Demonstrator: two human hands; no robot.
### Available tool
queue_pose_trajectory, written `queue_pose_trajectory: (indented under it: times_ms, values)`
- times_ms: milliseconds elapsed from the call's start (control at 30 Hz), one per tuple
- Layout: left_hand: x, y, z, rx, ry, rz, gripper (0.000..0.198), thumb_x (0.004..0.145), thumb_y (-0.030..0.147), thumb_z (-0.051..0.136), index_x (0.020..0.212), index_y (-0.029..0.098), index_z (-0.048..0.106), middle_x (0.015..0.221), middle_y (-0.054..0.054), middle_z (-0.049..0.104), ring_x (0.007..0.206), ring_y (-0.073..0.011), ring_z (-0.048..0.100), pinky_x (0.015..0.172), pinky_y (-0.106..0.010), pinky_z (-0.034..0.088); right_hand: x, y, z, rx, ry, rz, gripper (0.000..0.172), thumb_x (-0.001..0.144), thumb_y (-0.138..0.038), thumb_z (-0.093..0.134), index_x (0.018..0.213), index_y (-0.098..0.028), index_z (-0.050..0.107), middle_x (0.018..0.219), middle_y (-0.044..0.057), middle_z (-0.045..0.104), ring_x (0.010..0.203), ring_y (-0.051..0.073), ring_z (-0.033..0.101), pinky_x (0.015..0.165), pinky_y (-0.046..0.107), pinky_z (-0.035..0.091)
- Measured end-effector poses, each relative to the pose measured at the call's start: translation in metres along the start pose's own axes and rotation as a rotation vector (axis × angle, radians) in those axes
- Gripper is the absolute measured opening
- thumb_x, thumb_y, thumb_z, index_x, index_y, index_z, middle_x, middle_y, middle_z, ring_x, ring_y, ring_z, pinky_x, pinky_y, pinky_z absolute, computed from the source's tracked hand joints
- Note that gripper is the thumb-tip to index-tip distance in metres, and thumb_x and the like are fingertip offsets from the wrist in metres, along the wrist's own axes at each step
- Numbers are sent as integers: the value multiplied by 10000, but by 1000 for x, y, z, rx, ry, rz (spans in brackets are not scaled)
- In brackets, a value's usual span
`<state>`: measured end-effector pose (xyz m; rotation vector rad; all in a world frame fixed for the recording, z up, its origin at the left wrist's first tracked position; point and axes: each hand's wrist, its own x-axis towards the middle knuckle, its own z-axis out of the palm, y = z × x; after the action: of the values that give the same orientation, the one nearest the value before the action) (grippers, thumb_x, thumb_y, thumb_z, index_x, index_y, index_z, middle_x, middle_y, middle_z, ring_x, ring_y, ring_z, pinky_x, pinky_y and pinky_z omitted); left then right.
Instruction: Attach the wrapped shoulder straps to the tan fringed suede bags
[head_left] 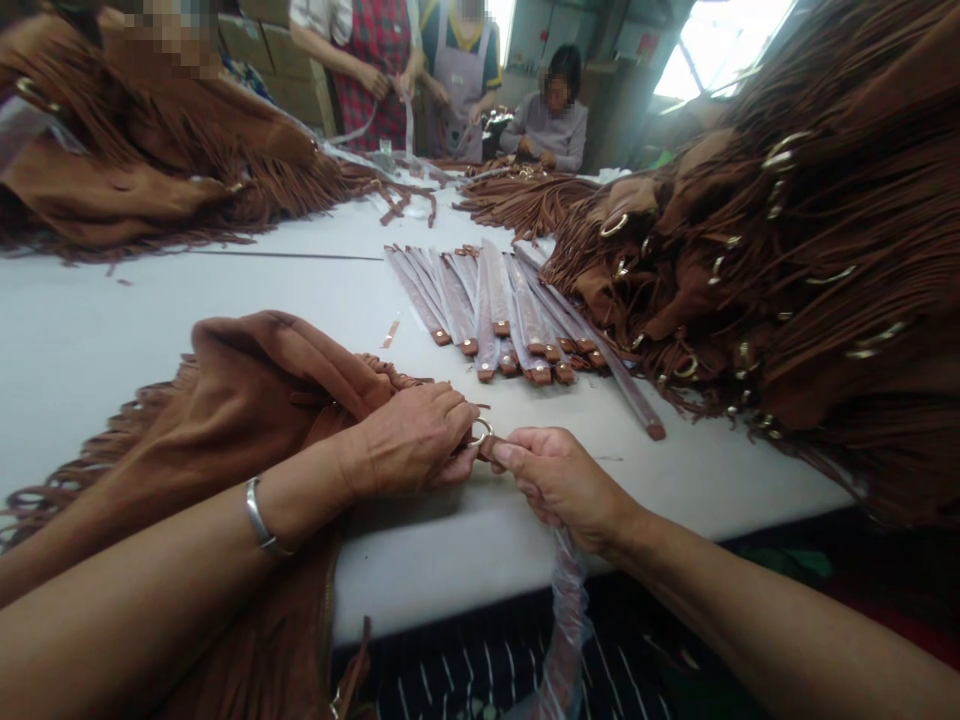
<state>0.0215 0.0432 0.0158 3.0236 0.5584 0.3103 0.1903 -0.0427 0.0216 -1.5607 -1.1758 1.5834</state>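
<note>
My left hand (420,435) is closed at the edge of a brown suede bag (262,390) with fringe, gripping beside a gold metal ring (484,432). On the other side of that ring, my right hand (559,480) pinches the end of a brown strap (566,620). Clear plastic film wraps the strap, which hangs down from my right hand over the table's front edge. The strap's end meets the ring; whether it passes through is hidden by my fingers. The bag lies under my left forearm, and part of it drapes over the table edge.
Several plastic-wrapped straps (517,310) lie in a bundle beyond my hands. A tall heap of fringed brown bags (750,270) with gold rings rises at right, another pile (172,170) at far left. Several people stand or sit across the white table (300,290), handling strips.
</note>
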Motion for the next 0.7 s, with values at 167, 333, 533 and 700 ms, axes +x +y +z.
queue_pose_trajectory:
  times_ms: [167,333,533,700]
  values:
    - [-1,4,-2,22,-36,6,238,831,250,389,925,100,549,831,-104,591,803,-230,528,728,-346,430,4,-1,-4,-31,18,-47,248,813,-380,533,734,-146,512,418,-113,252,353,43,172,369,204,116]
    - [2,13,-1,33,-47,-59,218,800,299,442,873,122,546,828,-98,580,790,-232,522,729,-354,434,0,-14,-11,-365,37,-182,232,795,-294,544,636,-126,521,509,-65,345,471,57,285,451,205,205]
    - [8,17,3,142,-88,-124,214,817,343,465,780,146,539,804,-95,601,783,-252,546,707,-376,440,-9,-22,-7,-628,90,-269,270,812,-235,515,567,-139,454,541,-39,402,538,76,360,501,216,244]
    - [3,12,6,128,-79,0,166,817,294,475,775,144,532,781,-79,595,759,-232,536,706,-365,429,2,-18,-12,-382,-67,-176,275,758,-345,575,601,-133,497,526,-56,340,497,64,282,450,203,192]
